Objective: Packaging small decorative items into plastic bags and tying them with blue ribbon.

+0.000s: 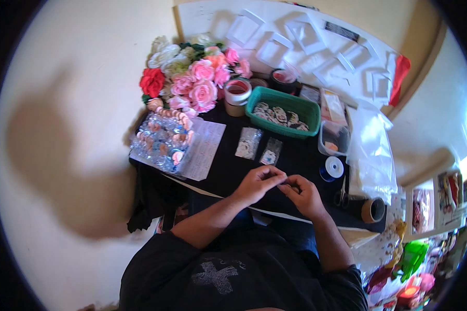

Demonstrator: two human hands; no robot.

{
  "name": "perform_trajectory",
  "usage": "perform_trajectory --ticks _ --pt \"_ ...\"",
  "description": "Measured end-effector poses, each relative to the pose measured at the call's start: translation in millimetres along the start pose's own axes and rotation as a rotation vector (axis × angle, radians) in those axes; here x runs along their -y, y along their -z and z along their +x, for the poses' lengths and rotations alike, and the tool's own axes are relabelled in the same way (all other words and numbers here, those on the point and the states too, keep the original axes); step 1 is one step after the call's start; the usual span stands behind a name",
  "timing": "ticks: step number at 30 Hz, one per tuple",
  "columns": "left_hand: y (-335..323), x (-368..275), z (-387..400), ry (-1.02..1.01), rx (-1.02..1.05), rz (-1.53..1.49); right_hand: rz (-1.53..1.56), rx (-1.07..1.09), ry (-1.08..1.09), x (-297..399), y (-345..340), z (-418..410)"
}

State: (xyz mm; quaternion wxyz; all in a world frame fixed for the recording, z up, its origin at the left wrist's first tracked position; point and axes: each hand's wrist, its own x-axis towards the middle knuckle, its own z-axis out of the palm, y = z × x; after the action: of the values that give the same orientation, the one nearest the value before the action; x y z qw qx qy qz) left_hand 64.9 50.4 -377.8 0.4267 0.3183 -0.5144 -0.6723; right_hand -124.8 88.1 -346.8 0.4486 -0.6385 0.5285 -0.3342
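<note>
My left hand (261, 182) and my right hand (301, 194) meet at the fingertips over the front edge of the black-covered table. A small item seems pinched between them; the fingers mostly hide it, so its kind cannot be told. Just beyond my left hand lie two small clear plastic packets, one (248, 144) with a pale flower-shaped piece, the other (271, 151) with a white and blue piece. Behind them stands a green plastic basket (284, 131) holding several pale patterned pieces. A blue spool with a white flange (334, 167) stands to the right of my hands.
Artificial roses (202, 95) and plastic-wrapped items (159, 136) on a written sheet (206, 151) fill the left. At right are a clear container (334, 142), scissors (341, 196), a tape roll (373, 210) and plastic bags (371, 151). White frames (274, 48) lie at the back.
</note>
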Motion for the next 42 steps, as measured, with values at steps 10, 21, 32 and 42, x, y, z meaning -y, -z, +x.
perform_trajectory --ticks 10,21,32,42 --pt "4 3 26 -0.205 -0.149 0.413 0.732 -0.021 -0.21 -33 3 4" --pt "14 12 46 -0.387 -0.418 1.616 0.898 -0.043 -0.124 -57 6 10" --pt "-6 14 41 0.084 -0.124 0.064 0.977 -0.145 -0.158 -50 4 11" --pt "-7 36 34 -0.067 -0.031 0.09 0.897 -0.229 -0.169 -49 -3 13"
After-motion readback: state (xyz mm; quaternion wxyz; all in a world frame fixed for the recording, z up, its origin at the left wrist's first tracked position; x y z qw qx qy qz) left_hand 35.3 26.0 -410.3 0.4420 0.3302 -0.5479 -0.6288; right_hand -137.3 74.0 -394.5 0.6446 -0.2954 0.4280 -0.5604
